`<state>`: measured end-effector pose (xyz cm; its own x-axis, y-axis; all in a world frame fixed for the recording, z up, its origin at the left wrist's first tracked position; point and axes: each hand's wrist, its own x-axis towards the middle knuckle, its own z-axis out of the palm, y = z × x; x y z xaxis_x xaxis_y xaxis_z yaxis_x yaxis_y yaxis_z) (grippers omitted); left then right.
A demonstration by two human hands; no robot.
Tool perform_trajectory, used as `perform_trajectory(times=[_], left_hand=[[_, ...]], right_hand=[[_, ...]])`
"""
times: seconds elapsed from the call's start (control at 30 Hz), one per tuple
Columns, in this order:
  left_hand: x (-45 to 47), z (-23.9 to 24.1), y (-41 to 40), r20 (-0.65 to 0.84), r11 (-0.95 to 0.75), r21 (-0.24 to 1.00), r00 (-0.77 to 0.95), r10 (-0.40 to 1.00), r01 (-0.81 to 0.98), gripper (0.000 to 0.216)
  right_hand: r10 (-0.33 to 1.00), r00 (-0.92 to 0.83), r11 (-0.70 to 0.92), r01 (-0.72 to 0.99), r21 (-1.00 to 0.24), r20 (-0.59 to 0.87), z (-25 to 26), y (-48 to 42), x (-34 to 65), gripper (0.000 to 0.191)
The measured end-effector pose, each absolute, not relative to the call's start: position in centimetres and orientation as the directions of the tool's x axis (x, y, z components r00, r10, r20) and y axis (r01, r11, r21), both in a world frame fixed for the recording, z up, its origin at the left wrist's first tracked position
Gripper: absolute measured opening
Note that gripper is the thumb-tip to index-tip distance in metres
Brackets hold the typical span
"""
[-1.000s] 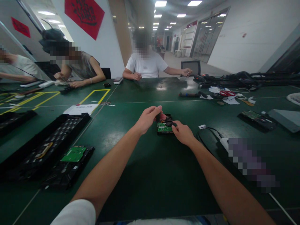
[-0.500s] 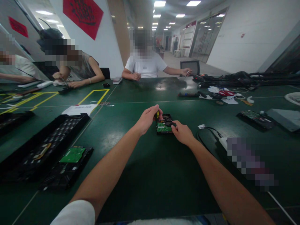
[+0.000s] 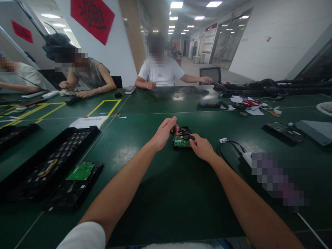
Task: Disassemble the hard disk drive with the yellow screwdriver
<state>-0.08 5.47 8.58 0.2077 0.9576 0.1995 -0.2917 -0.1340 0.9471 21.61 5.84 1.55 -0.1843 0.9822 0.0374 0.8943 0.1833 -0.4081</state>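
Note:
A hard drive (image 3: 182, 142) lies on the table in front of me, its green circuit board facing up at the near end and black parts at the far end. My left hand (image 3: 165, 133) is closed at its left side around a yellow-and-black screwdriver (image 3: 172, 130). Only a bit of the handle shows; the tip is hidden by my fingers. On the right, my right hand (image 3: 201, 146) grips the drive's edge, thumb and fingers pressed against it.
On my left lie a long black tray (image 3: 15, 176) and another drive with a green board (image 3: 81, 172). A power strip (image 3: 249, 158) with a cable, a further drive (image 3: 282, 132) and a grey box (image 3: 316, 131) are to the right. Co-workers (image 3: 160, 74) sit across the green table (image 3: 160, 207).
My left hand has turned slightly, and less of the screwdriver handle shows. My right hand and the hard drive stay in place. The co-worker opposite has lowered an outstretched hand slightly.

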Motion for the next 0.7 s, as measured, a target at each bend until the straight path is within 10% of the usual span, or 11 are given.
perform_trajectory(times=[0.7], left_hand=[[-0.57,9.01,5.34,0.186,-0.146,0.978,0.300,0.936,-0.150,0.044]], right_hand=[[0.981,-0.187,0.189,0.902,-0.389,0.045,1.64,5.77,21.50,0.046]])
